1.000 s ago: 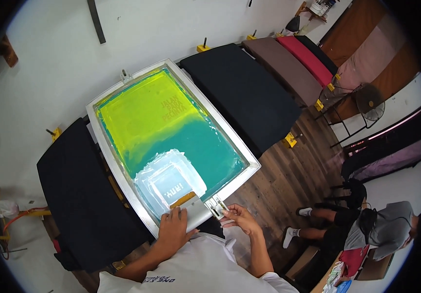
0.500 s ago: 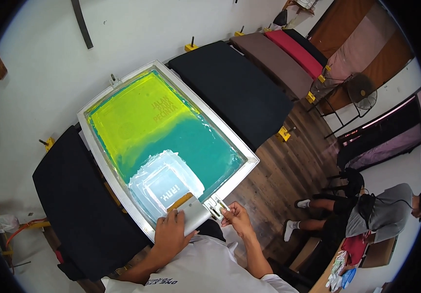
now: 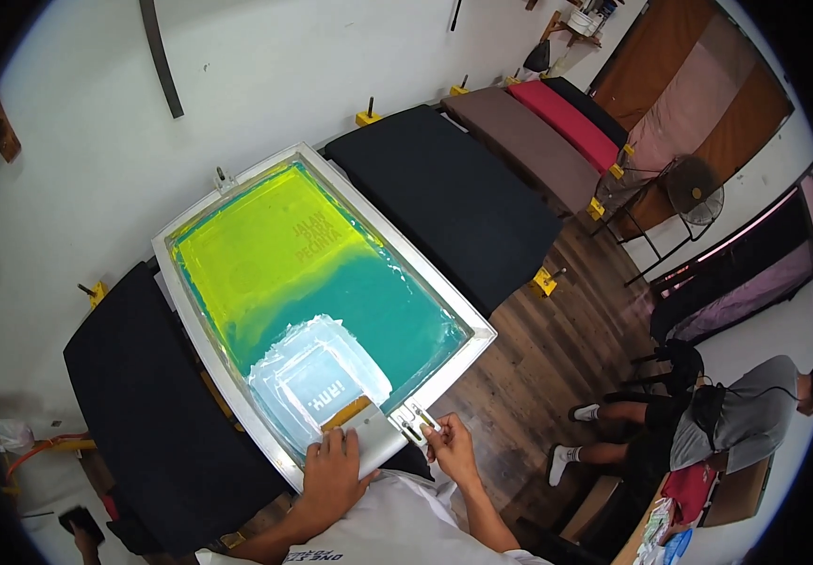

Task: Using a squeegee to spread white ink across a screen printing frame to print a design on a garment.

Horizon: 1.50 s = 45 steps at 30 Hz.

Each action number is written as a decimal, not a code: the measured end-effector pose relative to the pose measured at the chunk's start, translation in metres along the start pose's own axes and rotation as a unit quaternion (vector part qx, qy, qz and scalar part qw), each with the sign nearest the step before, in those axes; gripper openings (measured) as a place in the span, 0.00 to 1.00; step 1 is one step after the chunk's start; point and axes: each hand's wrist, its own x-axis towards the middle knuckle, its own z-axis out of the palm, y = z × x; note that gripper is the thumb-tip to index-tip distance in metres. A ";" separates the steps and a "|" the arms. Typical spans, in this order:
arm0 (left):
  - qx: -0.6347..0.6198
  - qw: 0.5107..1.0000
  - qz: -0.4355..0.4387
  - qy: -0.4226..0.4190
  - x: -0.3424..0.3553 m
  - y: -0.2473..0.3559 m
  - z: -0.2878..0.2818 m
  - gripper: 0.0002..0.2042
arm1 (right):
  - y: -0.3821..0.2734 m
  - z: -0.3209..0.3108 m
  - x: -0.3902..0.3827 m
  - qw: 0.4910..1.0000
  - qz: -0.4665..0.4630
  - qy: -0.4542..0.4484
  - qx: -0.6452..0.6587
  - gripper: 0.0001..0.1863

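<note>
A screen-printing frame [image 3: 482, 337] with a pale metal rim lies tilted across the view. Its mesh is yellow-green at the far end and teal nearer me, with a light-blue ink patch [image 3: 284, 367] around a small white design. At the near end rests a squeegee [image 3: 380, 443] with a silver holder and an amber blade. My left hand [image 3: 333, 468] is closed over the squeegee, fingers on its upper side and thumb toward me. My right hand [image 3: 454, 450] pinches a slotted metal bracket [image 3: 412, 423] fixed to the frame's near right corner.
Black-covered boards flank the frame, one on the left [image 3: 152, 395] and one on the right [image 3: 444, 198]. Brown and red boards [image 3: 567, 122] follow. A fan [image 3: 694, 188] stands at right. A seated person [image 3: 736, 414] is lower right. Another person's hand [image 3: 86, 539] holds something dark, lower left.
The whole scene sits slightly lower in the picture. Another person's hand with a dark object has appeared at the lower left. Both my hands keep their holds.
</note>
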 end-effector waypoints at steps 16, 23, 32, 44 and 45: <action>-0.031 0.999 -0.021 -0.028 -0.009 -0.001 0.003 0.43 | -0.011 -0.003 0.003 0.998 0.051 -0.011 -0.021 0.15; -0.090 0.995 -0.026 -0.030 -0.013 -0.002 -0.029 0.45 | -0.002 -0.004 0.004 0.998 0.060 -0.001 -0.020 0.14; -0.335 0.821 -0.323 0.330 -0.037 -0.040 -0.010 0.20 | -0.015 -0.005 0.004 0.997 0.067 -0.021 -0.019 0.14; -0.514 0.640 -0.463 0.336 -0.026 -0.065 0.055 0.27 | -0.018 -0.009 0.007 0.995 0.089 -0.045 -0.001 0.14; -0.514 0.640 -0.457 0.342 -0.025 -0.069 0.060 0.27 | -0.019 -0.009 0.007 0.995 0.088 -0.047 -0.003 0.14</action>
